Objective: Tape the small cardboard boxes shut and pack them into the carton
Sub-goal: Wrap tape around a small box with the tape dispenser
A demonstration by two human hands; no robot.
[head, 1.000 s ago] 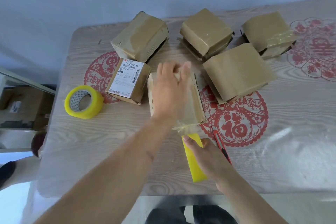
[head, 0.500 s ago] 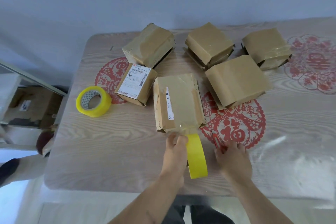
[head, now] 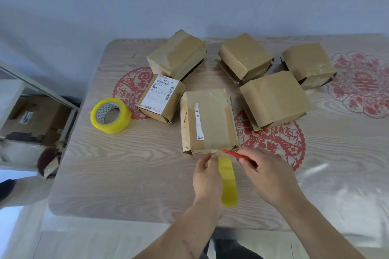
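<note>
A flat brown cardboard box (head: 208, 120) with a narrow white label lies in the middle of the table, tape running over its top. A yellow tape roll (head: 228, 183) stands on edge just below it, its strip still joined to the box's near edge. My left hand (head: 207, 176) grips this roll and pinches the strip by the box. My right hand (head: 267, 174) holds a red utility knife (head: 232, 153) whose tip touches the tape at the box's near right corner. Several other taped small boxes lie behind, such as a labelled box (head: 161, 98).
A second yellow tape roll (head: 110, 114) lies on the left of the wooden table (head: 126, 174). Four more small boxes sit at the back (head: 177, 54) (head: 245, 57) (head: 308, 64) (head: 273, 99). An open brown carton (head: 31, 118) stands on the floor left of the table.
My left hand left the box top and took the roll near the box. My right hand let go of the roll, picked up the red knife and brought its tip to the tape.
</note>
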